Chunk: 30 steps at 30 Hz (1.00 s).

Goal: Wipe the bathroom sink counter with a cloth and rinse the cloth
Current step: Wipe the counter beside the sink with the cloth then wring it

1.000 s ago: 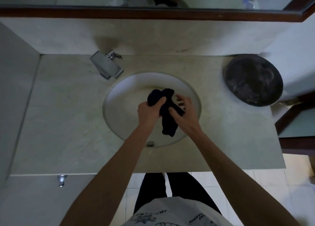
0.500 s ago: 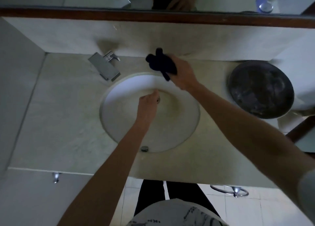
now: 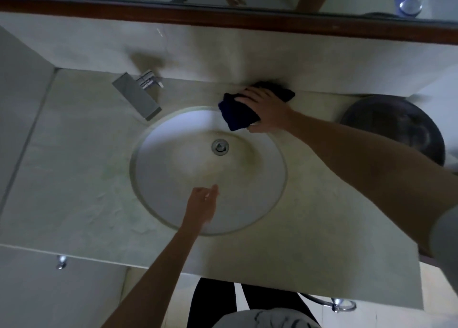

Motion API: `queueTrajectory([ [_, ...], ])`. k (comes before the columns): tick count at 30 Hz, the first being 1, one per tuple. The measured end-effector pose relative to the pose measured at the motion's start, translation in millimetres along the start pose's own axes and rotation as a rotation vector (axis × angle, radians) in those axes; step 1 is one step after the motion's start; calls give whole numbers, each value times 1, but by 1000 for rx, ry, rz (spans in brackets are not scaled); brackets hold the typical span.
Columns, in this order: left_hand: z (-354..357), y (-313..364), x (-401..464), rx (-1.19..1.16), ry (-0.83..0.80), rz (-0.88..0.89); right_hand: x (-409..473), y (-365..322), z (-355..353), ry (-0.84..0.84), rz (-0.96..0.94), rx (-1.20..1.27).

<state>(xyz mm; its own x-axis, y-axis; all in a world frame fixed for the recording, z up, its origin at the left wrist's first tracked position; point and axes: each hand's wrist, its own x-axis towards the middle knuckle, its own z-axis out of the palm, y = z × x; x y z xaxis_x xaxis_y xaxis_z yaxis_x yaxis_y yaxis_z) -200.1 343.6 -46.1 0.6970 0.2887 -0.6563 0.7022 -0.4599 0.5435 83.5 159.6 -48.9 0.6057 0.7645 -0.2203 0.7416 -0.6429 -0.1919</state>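
Counter (image 3: 74, 179), pale stone, spreads under and to both sides of the hands; its back strip, beyond the basin, is where the work now sits. Sink (image 3: 173, 204), an oval basin set into it, lies just nearer the body than the right hand and directly beneath the left. Dark round dish (image 3: 396, 129) stands on the counter to the outside of the right forearm, apart from it. Faucet (image 3: 136, 97) is off to the left of the right hand, no water visible running. Cloth (image 3: 235, 114), dark, has left the basin, where both hands worked it a second ago, and now lies on the back strip, one corner overhanging the basin rim. Right hand (image 3: 265, 107) presses down on it, fingers spread flat over the top, thumb tucked at the near edge. Left hand (image 3: 202, 204) has let go and hovers over the basin, loosely curled, holding nothing. Reading: wringing looks finished, wiping of the back strip is starting; rinsing likely comes afterwards.
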Motion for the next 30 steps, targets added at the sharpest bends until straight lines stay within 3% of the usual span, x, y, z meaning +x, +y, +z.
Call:
queueTrajectory([
  [7,5,2,-7,26,-28,72,-77,22,16,68,325,33],
  [15,12,-9,-32,60,-117,177,-133,-42,52,114,719,105],
  [21,7,-20,-56,184,-191,258,-208,-87,74,142,772,117],
  [30,24,-22,-62,312,-107,486,-337,-90,88,80,866,104],
])
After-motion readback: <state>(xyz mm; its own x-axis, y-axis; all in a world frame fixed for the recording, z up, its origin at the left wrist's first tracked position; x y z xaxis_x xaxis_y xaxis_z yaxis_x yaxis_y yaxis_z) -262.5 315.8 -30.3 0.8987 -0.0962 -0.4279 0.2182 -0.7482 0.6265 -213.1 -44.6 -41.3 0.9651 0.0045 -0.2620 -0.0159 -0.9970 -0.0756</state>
